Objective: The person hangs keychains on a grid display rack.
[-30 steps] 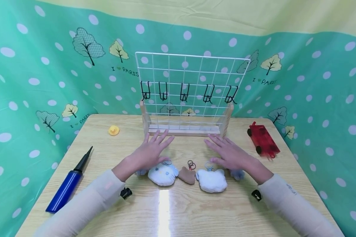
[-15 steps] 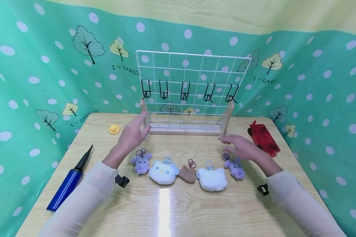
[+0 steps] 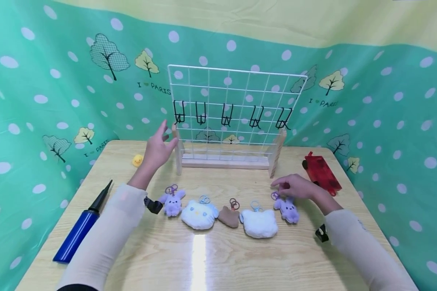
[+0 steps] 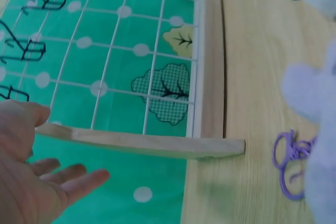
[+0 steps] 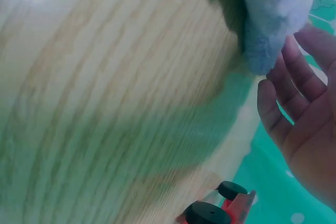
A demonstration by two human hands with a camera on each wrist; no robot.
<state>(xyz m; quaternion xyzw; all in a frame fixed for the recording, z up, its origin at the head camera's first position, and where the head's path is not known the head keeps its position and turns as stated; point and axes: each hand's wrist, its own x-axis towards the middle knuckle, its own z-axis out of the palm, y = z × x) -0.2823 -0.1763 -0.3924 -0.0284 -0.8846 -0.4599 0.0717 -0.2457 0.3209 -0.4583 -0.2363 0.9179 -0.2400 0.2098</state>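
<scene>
My left hand (image 3: 157, 148) is at the left wooden post (image 4: 142, 144) of a white wire grid rack (image 3: 225, 163), thumb near the post's top, fingers spread and holding nothing. Black hooks (image 3: 226, 114) hang in a row on the grid. Reaching over the right purple bunny plush keychain (image 3: 289, 212) is my right hand (image 3: 296, 186), its loosely bent fingers (image 5: 296, 74) right beside the plush in the right wrist view. Along the same row lie another purple bunny keychain (image 3: 172, 205), a white plush with blue eyes (image 3: 199, 216), a brown plush (image 3: 228, 217) and a plain white plush (image 3: 259, 224).
A blue hand pump (image 3: 78, 234) with a black nozzle lies on the left of the wooden table (image 3: 225, 262). A small yellow duck (image 3: 137, 160) is at the back left. A red toy car (image 3: 322, 173) sits at the back right. Green patterned cloth (image 3: 58, 101) surrounds the table.
Both hands have moved apart from over the row of plushes. The left went up and left to the rack's post; the right moved right, then down toward the right purple bunny.
</scene>
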